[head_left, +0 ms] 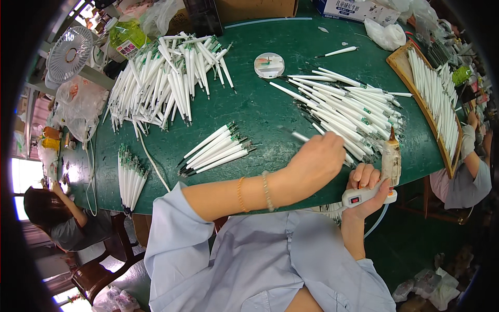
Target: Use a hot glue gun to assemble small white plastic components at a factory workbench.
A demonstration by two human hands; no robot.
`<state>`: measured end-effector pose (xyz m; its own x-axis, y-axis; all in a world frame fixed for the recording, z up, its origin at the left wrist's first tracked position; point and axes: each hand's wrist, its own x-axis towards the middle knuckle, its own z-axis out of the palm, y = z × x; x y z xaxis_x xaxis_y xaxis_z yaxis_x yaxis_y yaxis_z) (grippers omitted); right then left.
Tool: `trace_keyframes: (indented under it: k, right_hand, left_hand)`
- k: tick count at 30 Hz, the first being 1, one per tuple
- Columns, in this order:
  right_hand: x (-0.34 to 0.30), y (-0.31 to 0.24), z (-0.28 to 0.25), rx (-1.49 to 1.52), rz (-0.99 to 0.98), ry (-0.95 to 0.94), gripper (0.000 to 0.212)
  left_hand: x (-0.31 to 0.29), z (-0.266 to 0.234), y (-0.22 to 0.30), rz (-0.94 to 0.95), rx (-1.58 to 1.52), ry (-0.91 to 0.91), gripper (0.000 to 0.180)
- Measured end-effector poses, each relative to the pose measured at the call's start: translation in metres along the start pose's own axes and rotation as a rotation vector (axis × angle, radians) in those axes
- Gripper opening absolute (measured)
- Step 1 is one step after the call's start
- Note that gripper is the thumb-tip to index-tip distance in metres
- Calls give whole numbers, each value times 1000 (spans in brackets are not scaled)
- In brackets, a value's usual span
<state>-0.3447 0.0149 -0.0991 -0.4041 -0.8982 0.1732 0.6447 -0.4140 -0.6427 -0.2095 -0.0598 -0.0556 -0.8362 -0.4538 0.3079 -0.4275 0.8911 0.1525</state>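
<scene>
My left hand (321, 157) reaches across the middle of the table, fingers pinched on a slim white stick (300, 137) with a dark tip, slightly blurred. My right hand (368, 183) is wrapped round the handle of a hot glue gun (391, 162), its brown-stained nozzle upward and a red switch on its white grip. Just beyond both hands lies a loose heap of white sticks (340, 106) with dark tips and green parts. Left of my left hand rests a small row of similar sticks (218, 148).
Far left on the green table (249, 109) is a large stick pile (166, 78); a smaller bundle (131, 179) lies nearer. A round white disc (269, 65) sits mid-table. Wooden tray (422, 112) with sticks stands right, fan (70, 54) left. People sit at both sides. Cable (150, 158) crosses left.
</scene>
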Motion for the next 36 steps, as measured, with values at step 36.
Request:
trace_keyframes:
  k: [36]
  right_hand:
    - [-23, 5, 34, -333, 699, -450, 47]
  left_hand:
    - [-111, -75, -14, -844, -1142, -9, 40]
